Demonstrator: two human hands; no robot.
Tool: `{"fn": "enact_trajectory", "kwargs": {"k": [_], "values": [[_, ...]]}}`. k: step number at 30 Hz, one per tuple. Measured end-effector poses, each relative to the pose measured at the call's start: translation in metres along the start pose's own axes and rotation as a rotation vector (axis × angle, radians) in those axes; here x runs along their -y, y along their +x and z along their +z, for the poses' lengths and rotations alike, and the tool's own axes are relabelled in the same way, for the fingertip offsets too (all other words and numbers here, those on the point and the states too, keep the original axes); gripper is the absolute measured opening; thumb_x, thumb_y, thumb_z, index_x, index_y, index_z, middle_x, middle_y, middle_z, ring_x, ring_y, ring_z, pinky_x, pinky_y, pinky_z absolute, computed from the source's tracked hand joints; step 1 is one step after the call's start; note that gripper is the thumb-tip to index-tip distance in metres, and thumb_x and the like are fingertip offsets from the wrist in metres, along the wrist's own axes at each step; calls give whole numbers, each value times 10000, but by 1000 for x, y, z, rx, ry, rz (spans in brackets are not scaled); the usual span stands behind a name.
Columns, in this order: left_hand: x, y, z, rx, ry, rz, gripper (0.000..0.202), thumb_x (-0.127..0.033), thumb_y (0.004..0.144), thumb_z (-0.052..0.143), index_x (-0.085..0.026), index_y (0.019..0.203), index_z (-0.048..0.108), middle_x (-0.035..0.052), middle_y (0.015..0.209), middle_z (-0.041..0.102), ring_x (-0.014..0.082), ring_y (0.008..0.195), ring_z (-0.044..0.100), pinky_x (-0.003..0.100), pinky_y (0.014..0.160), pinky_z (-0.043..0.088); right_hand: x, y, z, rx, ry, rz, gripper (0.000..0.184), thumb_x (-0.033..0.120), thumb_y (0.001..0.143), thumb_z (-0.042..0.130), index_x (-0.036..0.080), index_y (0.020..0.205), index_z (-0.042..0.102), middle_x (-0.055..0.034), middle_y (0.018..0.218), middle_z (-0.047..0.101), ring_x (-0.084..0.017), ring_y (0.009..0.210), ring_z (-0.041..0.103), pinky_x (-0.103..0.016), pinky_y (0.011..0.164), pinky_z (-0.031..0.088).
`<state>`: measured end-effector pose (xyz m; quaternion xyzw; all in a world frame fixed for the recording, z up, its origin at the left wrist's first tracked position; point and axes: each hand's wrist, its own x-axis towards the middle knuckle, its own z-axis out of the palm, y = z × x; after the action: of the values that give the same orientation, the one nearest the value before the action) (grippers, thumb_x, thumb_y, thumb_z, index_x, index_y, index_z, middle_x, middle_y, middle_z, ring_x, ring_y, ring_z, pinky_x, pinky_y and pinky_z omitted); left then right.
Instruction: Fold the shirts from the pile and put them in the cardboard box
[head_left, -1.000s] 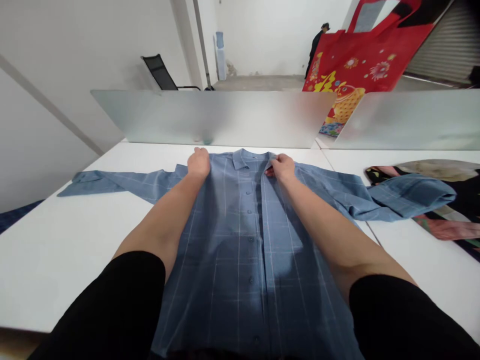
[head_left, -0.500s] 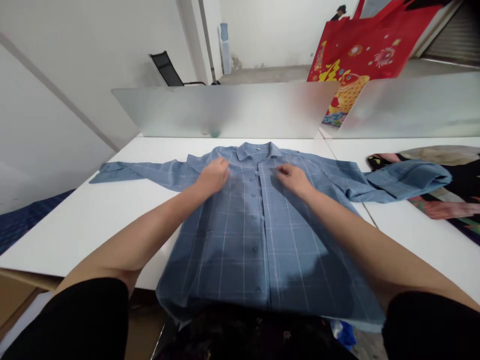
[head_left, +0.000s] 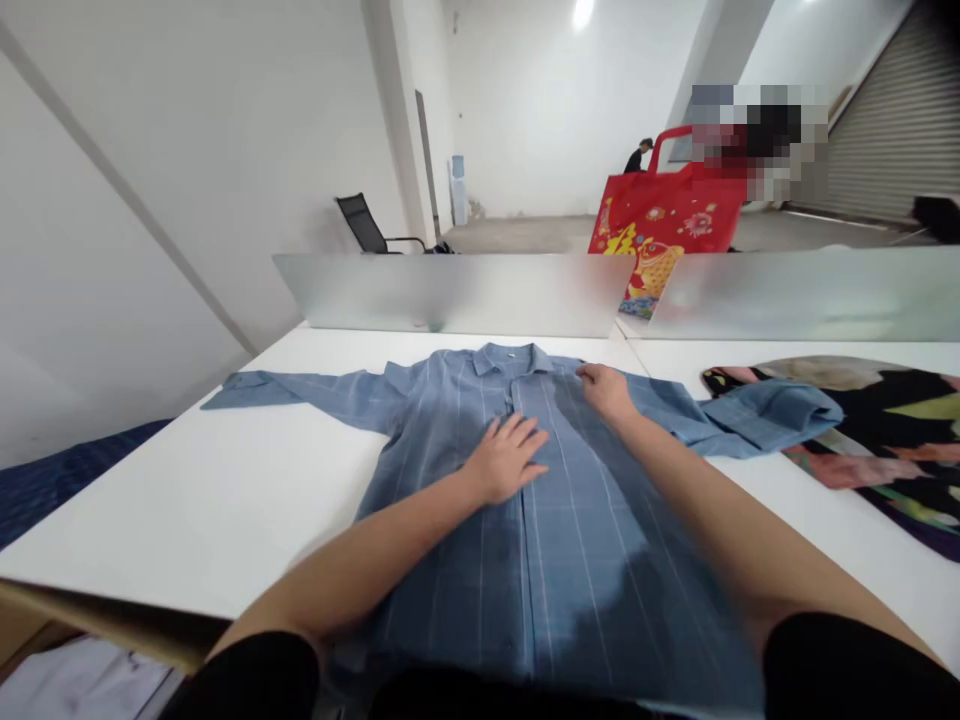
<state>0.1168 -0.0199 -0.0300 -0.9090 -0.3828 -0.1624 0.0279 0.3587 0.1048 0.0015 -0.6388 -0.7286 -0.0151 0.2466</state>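
A blue shirt [head_left: 457, 460] with thin pale checks is spread front up on the white table, collar away from me, both sleeves out to the sides. My left hand [head_left: 508, 460] lies on its front near the button placket, fingers spread, open. At the shoulder on the right side, my right hand [head_left: 606, 392] has its fingers curled together and appears to pinch the cloth. The right sleeve [head_left: 780, 415] is bent back on itself near its cuff. My left forearm covers part of the shirt's lower left side.
Patterned dark clothing [head_left: 885, 430] lies on the right of the table [head_left: 262, 500]. A frosted partition [head_left: 465, 295] runs along the back edge, with a red bag [head_left: 667, 215] behind it. Dark blue cloth [head_left: 67, 480] is at the left, and people are in the background.
My left hand has moved right and toward me, from the left chest to the placket, and spread flat. My right hand has moved out to the shoulder. The view has tilted up.
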Motion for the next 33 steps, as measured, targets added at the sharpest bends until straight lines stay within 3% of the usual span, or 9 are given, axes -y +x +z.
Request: {"fn": "enact_trajectory", "kwargs": {"k": [5, 7, 10, 12, 14, 18, 25, 29, 33], "values": [[3, 2, 35, 30, -9, -26, 575, -583, 967, 326, -295, 1459, 402, 55, 1550, 367, 348, 1422, 295, 605, 1131, 251, -2, 75, 11, 69, -59, 170, 363, 232, 865, 445, 158, 1062, 741, -104, 1048, 733, -246, 1025, 657, -311, 880, 472], [2, 0, 36, 30, -23, -25, 585, -592, 964, 318, -299, 1464, 397, 54, 1556, 358, 353, 1427, 288, 617, 1127, 255, 5, 96, 23, 111, -75, 220, 364, 375, 866, 507, 161, 1051, 736, -128, 1051, 726, -283, 1023, 655, -360, 865, 479], [2, 1, 31, 38, -57, -29, 597, -602, 962, 306, -295, 1465, 396, 56, 1557, 356, 355, 1435, 272, 628, 1132, 239, 24, 119, 45, 191, -135, 290, 578, 592, 770, 614, 147, 1131, 691, -175, 1124, 687, -331, 1069, 630, -453, 894, 466], [2, 2, 29, 43, -92, -35, 604, -604, 963, 297, -283, 1465, 393, 62, 1561, 346, 355, 1440, 259, 630, 1144, 214, 36, 131, 58, 294, -190, 292, 692, 635, 685, 690, 149, 1177, 661, -177, 1148, 672, -337, 1085, 618, -476, 898, 463], [2, 3, 28, 50, -127, -41, 611, -606, 963, 293, -274, 1466, 389, 68, 1566, 335, 359, 1442, 250, 636, 1148, 198, 45, 142, 66, 398, -225, 259, 688, 583, 607, 778, 163, 1142, 679, -146, 1100, 690, -320, 1033, 635, -439, 854, 486], [3, 3, 28, 64, -165, -41, 613, -610, 961, 297, -273, 1465, 384, 72, 1573, 318, 367, 1449, 226, 665, 1139, 178, 50, 158, 65, 471, -252, 191, 368, 300, 565, 850, 195, 903, 751, -72, 935, 727, -255, 901, 659, -324, 778, 496], [3, 1, 23, 61, -178, -35, 606, -596, 963, 318, -274, 1472, 381, 73, 1572, 320, 362, 1456, 204, 649, 1144, 183, 45, 139, 70, 185, -257, 124, 323, 167, 840, 544, 216, 1136, 663, -127, 1232, 644, -289, 1164, 566, -490, 1008, 344], [4, 1, 23, 62, -173, -42, 610, -611, 958, 307, -284, 1465, 395, 70, 1568, 326, 384, 1441, 231, 654, 1134, 198, 39, 130, 75, 126, -179, 174, 410, 360, 867, 562, 208, 1247, 579, -130, 1263, 621, -301, 1139, 572, -483, 955, 398], [6, 1, 26, 59, -173, -47, 598, -604, 954, 335, -289, 1459, 399, 59, 1569, 326, 399, 1441, 216, 668, 1136, 168, 29, 110, 57, -70, -34, 126, 505, 459, 915, 475, 172, 1327, 521, -145, 1340, 558, -290, 1199, 530, -408, 941, 437]]}}
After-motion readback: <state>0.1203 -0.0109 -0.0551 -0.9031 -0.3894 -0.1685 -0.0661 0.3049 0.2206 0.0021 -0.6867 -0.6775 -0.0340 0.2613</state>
